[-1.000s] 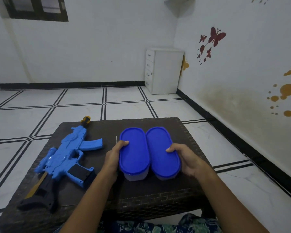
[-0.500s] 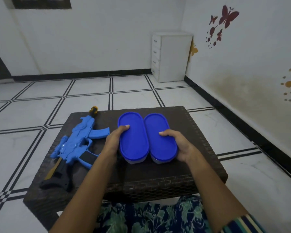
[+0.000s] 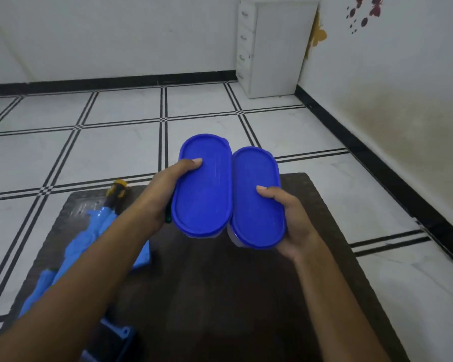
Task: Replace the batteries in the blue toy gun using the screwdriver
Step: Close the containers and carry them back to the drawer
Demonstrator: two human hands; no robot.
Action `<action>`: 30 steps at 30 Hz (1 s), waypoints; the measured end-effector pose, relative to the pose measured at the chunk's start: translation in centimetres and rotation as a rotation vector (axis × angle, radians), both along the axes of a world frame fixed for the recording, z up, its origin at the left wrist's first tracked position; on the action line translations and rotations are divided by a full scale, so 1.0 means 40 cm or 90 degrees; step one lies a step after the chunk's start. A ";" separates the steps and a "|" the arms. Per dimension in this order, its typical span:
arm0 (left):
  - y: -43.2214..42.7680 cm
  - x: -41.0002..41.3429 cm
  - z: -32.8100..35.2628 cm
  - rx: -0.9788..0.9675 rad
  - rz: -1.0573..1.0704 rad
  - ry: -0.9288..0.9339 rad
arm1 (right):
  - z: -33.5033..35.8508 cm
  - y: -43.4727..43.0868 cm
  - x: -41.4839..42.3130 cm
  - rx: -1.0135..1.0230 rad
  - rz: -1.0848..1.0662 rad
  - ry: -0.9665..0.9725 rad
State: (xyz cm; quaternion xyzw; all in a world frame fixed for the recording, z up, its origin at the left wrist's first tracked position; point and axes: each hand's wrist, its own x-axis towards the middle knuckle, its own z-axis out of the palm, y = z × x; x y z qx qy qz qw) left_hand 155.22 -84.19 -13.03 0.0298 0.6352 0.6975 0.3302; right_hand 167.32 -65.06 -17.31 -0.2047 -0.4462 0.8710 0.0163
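Both tubs now lifted off the table [image 3: 220,296]: left hand [image 3: 165,189] grips the left tub [image 3: 203,189], right hand [image 3: 290,220] grips the right tub [image 3: 256,205]; blue toy gun [image 3: 94,231] lies untouched along the table's left; batteries presumably inside the tubs, unconfirmed.

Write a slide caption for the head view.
Left hand and right hand hold left container and right container, blue-lidded, over dark table beside blue toy gun.

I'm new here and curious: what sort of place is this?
Probably a room in a home: butterfly wall stickers, a white drawer cabinet in the corner, and a low dark table on a tiled floor.
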 end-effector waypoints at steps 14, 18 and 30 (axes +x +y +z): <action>0.000 0.001 0.377 -0.112 0.049 -0.068 | 0.369 -0.030 -0.014 -0.078 -0.006 -0.209; -0.020 0.039 0.581 -0.130 0.044 -0.091 | 0.575 -0.055 0.021 -0.075 -0.019 -0.269; -0.130 0.014 1.048 -0.115 0.153 -0.078 | 1.081 -0.099 -0.099 -0.063 0.108 -0.208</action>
